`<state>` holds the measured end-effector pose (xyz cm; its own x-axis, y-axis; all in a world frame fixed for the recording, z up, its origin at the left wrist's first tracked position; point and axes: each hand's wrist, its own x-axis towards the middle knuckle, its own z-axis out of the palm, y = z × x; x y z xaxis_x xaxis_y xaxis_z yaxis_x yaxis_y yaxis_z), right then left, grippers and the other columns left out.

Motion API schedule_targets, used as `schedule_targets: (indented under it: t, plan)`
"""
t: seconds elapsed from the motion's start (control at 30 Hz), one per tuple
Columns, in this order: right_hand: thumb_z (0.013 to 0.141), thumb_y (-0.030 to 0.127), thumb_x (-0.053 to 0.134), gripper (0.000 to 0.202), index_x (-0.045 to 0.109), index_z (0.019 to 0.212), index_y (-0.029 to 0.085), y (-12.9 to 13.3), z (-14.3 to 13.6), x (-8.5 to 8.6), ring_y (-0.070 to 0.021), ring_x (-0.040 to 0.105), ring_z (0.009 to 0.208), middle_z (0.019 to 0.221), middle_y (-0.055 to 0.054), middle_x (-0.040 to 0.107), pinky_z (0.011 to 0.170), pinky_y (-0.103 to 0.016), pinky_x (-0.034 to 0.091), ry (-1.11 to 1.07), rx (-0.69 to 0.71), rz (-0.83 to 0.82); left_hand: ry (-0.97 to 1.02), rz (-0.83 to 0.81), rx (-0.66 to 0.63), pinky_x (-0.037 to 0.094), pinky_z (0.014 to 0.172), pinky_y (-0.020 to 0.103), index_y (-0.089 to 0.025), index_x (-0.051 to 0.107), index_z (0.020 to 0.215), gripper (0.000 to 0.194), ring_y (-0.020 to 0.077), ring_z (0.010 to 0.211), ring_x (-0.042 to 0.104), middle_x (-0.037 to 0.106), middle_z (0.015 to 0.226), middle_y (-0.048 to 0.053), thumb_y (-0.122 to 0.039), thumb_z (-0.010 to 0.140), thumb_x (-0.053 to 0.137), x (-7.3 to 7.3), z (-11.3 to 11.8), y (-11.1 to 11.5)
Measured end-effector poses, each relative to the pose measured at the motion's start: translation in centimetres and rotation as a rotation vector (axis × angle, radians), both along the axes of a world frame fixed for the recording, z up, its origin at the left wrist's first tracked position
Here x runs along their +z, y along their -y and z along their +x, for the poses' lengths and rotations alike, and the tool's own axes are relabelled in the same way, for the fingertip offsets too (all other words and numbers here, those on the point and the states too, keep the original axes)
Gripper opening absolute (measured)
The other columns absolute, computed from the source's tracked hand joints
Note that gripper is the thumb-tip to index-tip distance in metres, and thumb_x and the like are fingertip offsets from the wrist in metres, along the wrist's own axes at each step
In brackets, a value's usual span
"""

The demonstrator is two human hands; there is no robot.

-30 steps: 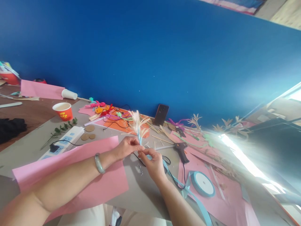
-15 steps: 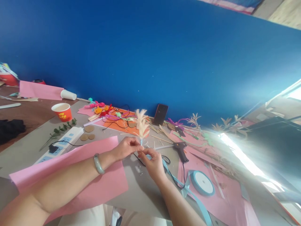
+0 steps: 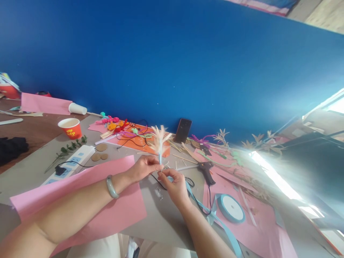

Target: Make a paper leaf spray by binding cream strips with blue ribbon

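Observation:
A pale cream feathery flower (image 3: pixel 160 140) stands upright between my hands, its stem wrapped in light blue near the bottom. My left hand (image 3: pixel 146 167), a bangle on its wrist, pinches the stem between thumb and fingers. Just below, my right hand (image 3: pixel 173 182) is closed in a pinch at the lower end of the stem. The fingertips of both hands nearly touch and hide the stem's end. Light blue ribbon (image 3: pixel 197 199) trails beside my right hand toward a ribbon spool (image 3: pixel 231 208).
A black glue gun (image 3: pixel 206 172) lies right of my hands. Behind, a phone (image 3: pixel 183 130) leans on the blue wall. Leftward are a power strip (image 3: pixel 80 157), a red paper cup (image 3: pixel 71 129), a green sprig (image 3: pixel 70 147) and pink paper (image 3: pixel 118 211).
The flower has turned about its stem, and its petals now look more spread. Both hands stay in nearly the same place, still pinching.

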<state>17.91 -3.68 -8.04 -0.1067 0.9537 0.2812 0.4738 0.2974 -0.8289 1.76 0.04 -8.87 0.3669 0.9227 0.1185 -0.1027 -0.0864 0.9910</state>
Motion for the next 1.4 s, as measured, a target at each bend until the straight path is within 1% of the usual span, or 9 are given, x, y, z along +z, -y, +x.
schedule_targets:
  t: [0.13, 0.23, 0.4, 0.53, 0.73, 0.9, 1.17, 1.33, 1.4]
  plan:
    - [0.075, 0.033, 0.064, 0.020, 0.069, 0.062, 0.020, -0.1, 0.1, -0.4, -0.0191, 0.062, 0.063, 0.062, -0.003, 0.070, 0.066, -0.029, 0.046, 0.010, -0.020, 0.012, 0.031, -0.007, 0.049, 0.025, 0.046, 0.021, -0.014, 0.056, 0.062, 0.029, 0.0054, 0.047, 0.036, 0.042, 0.053, -0.007, -0.036, 0.068, 0.073, -0.1, 0.1, -0.1]
    - [0.073, 0.039, 0.066, 0.022, 0.072, 0.068, 0.019, -0.3, 0.2, -0.6, -0.0205, 0.063, 0.067, 0.068, -0.005, 0.072, 0.067, -0.030, 0.047, -0.028, -0.047, -0.011, 0.103, -0.084, 0.069, 0.022, 0.043, 0.021, -0.015, 0.054, 0.061, 0.030, 0.0045, 0.043, 0.032, 0.039, 0.048, -0.008, -0.037, 0.069, 0.072, 0.0, 0.0, -0.3]
    - [0.080, 0.045, 0.058, 0.033, 0.071, 0.069, 0.018, -0.6, 0.5, -0.4, -0.0188, 0.062, 0.067, 0.068, -0.005, 0.071, 0.068, -0.030, 0.047, -0.118, -0.113, -0.050, 0.251, -0.185, 0.134, 0.020, 0.043, 0.021, -0.015, 0.048, 0.057, 0.035, 0.0039, 0.041, 0.031, 0.038, 0.045, -0.008, -0.038, 0.070, 0.072, 0.4, -0.5, -0.9]
    - [0.069, 0.038, 0.071, 0.022, 0.069, 0.076, 0.017, -0.8, 0.7, -0.3, -0.0173, 0.060, 0.067, 0.071, -0.004, 0.069, 0.067, -0.028, 0.047, -0.214, -0.190, -0.020, 0.304, -0.208, 0.121, 0.019, 0.043, 0.021, -0.015, 0.046, 0.056, 0.036, 0.0040, 0.041, 0.031, 0.038, 0.045, -0.007, -0.037, 0.070, 0.072, 0.6, -0.7, -1.1]
    - [0.074, 0.040, 0.067, 0.024, 0.069, 0.071, 0.016, -1.1, 0.8, -0.9, -0.0156, 0.058, 0.061, 0.064, -0.004, 0.068, 0.063, -0.028, 0.045, -0.278, -0.123, -0.127, 0.307, -0.229, 0.093, 0.019, 0.043, 0.021, -0.014, 0.050, 0.059, 0.033, 0.0038, 0.041, 0.031, 0.039, 0.044, -0.007, -0.036, 0.068, 0.074, 0.7, -0.6, -1.0]
    - [0.081, 0.045, 0.058, 0.031, 0.066, 0.073, 0.016, -0.8, 0.4, -0.5, -0.0151, 0.056, 0.059, 0.064, -0.004, 0.067, 0.059, -0.026, 0.045, -0.333, -0.060, -0.147, 0.323, -0.247, 0.034, 0.019, 0.043, 0.021, -0.014, 0.050, 0.059, 0.034, 0.0038, 0.041, 0.032, 0.040, 0.045, -0.007, -0.035, 0.066, 0.075, 0.8, -0.6, -0.8]
    - [0.092, 0.047, 0.035, 0.051, 0.044, 0.049, 0.021, -0.4, 0.4, 0.8, -0.0119, 0.044, 0.049, 0.047, 0.003, 0.048, 0.058, -0.025, 0.039, -0.146, -0.050, -0.030, 0.351, -0.268, 0.009, 0.020, 0.044, 0.021, -0.015, 0.046, 0.058, 0.035, 0.0033, 0.042, 0.032, 0.040, 0.048, -0.007, -0.031, 0.065, 0.076, 0.7, -0.7, -0.7]
    - [0.089, 0.051, 0.042, 0.056, 0.042, 0.041, 0.021, -0.2, 0.5, 0.7, -0.0105, 0.038, 0.041, 0.037, 0.003, 0.039, 0.049, -0.024, 0.035, -0.179, -0.050, -0.086, 0.342, -0.264, -0.010, 0.020, 0.044, 0.021, -0.015, 0.045, 0.057, 0.036, 0.0032, 0.043, 0.031, 0.040, 0.050, -0.006, -0.032, 0.067, 0.076, 0.5, -0.7, -0.8]
    - [0.087, 0.049, 0.048, 0.055, 0.045, 0.040, 0.020, -0.2, 0.5, 0.5, -0.0105, 0.041, 0.041, 0.037, 0.003, 0.042, 0.050, -0.024, 0.037, -0.198, -0.060, -0.081, 0.344, -0.257, -0.012, 0.020, 0.044, 0.021, -0.014, 0.046, 0.057, 0.035, 0.0032, 0.043, 0.031, 0.039, 0.050, -0.006, -0.031, 0.067, 0.075, 0.3, -0.7, -0.8]
